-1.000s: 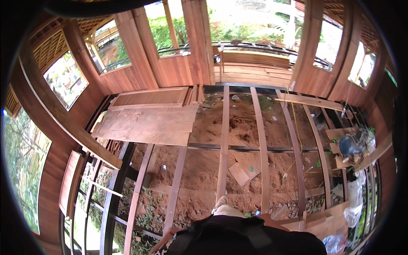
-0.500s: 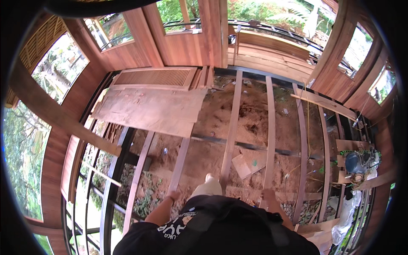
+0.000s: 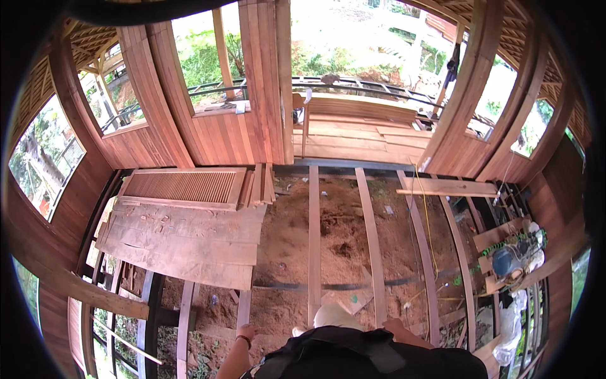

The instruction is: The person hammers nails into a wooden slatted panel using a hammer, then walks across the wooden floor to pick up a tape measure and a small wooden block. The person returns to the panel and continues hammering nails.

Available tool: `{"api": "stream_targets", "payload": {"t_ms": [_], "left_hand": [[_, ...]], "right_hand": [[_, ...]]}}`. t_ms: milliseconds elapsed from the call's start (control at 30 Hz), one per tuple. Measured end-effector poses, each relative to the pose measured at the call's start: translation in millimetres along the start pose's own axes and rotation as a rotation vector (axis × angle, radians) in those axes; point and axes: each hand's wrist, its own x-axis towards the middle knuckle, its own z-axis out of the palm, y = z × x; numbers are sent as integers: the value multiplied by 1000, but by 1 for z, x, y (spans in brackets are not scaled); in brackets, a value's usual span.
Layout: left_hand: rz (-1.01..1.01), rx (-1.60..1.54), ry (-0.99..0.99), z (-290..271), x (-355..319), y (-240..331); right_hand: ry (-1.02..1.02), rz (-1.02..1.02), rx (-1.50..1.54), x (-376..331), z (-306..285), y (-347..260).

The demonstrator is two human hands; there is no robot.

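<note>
My left hand [image 3: 248, 331], with a dark band at the wrist, is beside the near end of a wooden floor joist [image 3: 244, 306]. Its fingers are too small to read, and nothing can be seen sticking out of it. My right hand [image 3: 394, 324] hangs near another joist [image 3: 371, 252], partly hidden by my dark shirt; its fingers are unclear too. Whether either hand touches wood I cannot tell. Between them my light-coloured trouser leg [image 3: 338, 318] shows above the open floor frame.
Bare reddish soil [image 3: 287, 240] lies below the joists. Ahead left, a wooden sheet [image 3: 183, 243] and a slatted panel [image 3: 180, 188] cover part of the frame. A loose plank [image 3: 448, 187] crosses the joists at right, near a blue object [image 3: 506, 260] and a yellow cord [image 3: 432, 237].
My view has tilted up and turned slightly right, so the floor sits lower in the picture. Both hands now appear nearer the lower edge.
</note>
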Motion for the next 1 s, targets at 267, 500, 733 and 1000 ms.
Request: {"api": "stream_targets", "payload": {"t_ms": [267, 500, 733, 1000], "left_hand": [[-575, -1068, 220, -72, 105, 18], [-419, 77, 9, -84, 76, -29], [-479, -368, -65, -84, 78, -108], [-467, -319, 45, -312, 190, -355]], "right_hand": [[-64, -335, -557, 214, -118, -43], [-107, 53, 310, 387, -255, -163], [43, -38, 400, 492, -321, -441], [-292, -250, 285, 596, -242, -640]]}}
